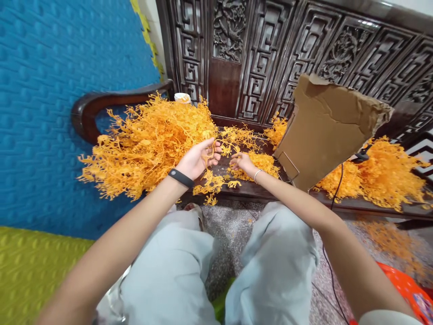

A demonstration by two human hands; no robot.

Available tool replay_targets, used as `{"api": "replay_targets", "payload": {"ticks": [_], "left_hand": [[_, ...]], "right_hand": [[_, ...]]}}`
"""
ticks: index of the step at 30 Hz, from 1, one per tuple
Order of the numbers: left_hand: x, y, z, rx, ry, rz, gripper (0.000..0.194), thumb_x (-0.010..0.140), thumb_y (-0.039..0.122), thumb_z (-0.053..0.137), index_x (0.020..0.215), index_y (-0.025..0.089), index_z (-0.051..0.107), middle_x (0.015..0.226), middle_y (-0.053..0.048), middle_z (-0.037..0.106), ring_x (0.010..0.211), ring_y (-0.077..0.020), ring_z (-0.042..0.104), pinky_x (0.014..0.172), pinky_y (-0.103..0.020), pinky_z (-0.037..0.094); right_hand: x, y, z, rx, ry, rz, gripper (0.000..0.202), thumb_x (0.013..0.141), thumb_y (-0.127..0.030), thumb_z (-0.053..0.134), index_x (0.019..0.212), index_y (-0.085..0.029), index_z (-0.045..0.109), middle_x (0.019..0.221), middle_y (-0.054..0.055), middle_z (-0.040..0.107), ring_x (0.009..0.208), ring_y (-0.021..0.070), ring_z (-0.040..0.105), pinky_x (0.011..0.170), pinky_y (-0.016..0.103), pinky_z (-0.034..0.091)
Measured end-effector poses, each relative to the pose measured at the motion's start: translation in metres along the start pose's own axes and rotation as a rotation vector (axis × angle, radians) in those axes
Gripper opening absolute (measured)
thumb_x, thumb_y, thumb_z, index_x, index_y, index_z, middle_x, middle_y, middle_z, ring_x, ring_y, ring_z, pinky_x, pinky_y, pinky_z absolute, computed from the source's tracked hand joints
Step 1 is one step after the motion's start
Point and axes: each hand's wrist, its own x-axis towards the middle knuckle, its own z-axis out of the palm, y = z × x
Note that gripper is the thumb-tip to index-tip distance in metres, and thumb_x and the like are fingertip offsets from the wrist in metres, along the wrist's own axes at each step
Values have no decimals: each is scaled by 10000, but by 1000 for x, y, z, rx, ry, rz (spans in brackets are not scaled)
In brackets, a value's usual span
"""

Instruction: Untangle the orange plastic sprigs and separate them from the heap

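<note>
My left hand [201,158], with a black band on its wrist, is turned palm up with its fingers curled round a thin orange branching strand [213,151]. Beside it, my right hand [244,165] hovers at the left edge of a small heap of orange pieces [262,163]; its fingers are bent, and whether they pinch anything is too small to tell. A large orange pile [152,140] lies just left of my left hand. Loose orange pieces [211,183] are scattered below the hands on the dark wooden bench [243,194].
A brown cardboard piece [324,126] stands tilted on the bench at the right. Behind it are more orange heaps [389,174] and a black cable [339,185]. A white cup [182,97] sits at the back left, by the carved wooden backrest [225,88].
</note>
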Motion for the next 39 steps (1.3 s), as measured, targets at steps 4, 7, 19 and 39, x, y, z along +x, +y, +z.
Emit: {"api": "replay_targets", "payload": {"ticks": [4, 7, 19, 39], "left_hand": [[1, 1, -1, 11, -30, 24, 248, 899, 226, 391, 742, 122, 553, 589, 5, 546, 424, -66, 506, 402, -183, 386], [3, -2, 0, 34, -38, 32, 239, 889, 239, 413, 734, 126, 555, 591, 10, 541, 423, -61, 496, 412, -187, 385], [11, -19, 19, 220, -173, 67, 166, 776, 300, 566, 739, 141, 596, 559, 18, 534, 426, -65, 476, 432, -199, 383], [-13, -18, 48, 801, -236, 228, 243, 625, 340, 731, 552, 146, 605, 458, 59, 389, 409, -31, 249, 412, -221, 143]], "right_hand": [[-18, -22, -5, 67, -45, -101, 65, 773, -115, 537, 780, -177, 518, 612, -26, 631, 477, 64, 554, 510, 209, 459], [-32, -40, -17, 136, -58, -204, 68, 816, -178, 497, 820, -176, 565, 697, -1, 653, 529, 71, 580, 573, 221, 489], [-82, -66, -58, -36, -170, -559, 296, 659, -424, 729, 775, -185, 598, 737, -10, 612, 656, 95, 573, 681, 254, 470], [-124, -73, -79, -144, -234, -699, 199, 768, -305, 650, 916, -209, 557, 1006, 22, 609, 909, 130, 587, 832, 289, 465]]}}
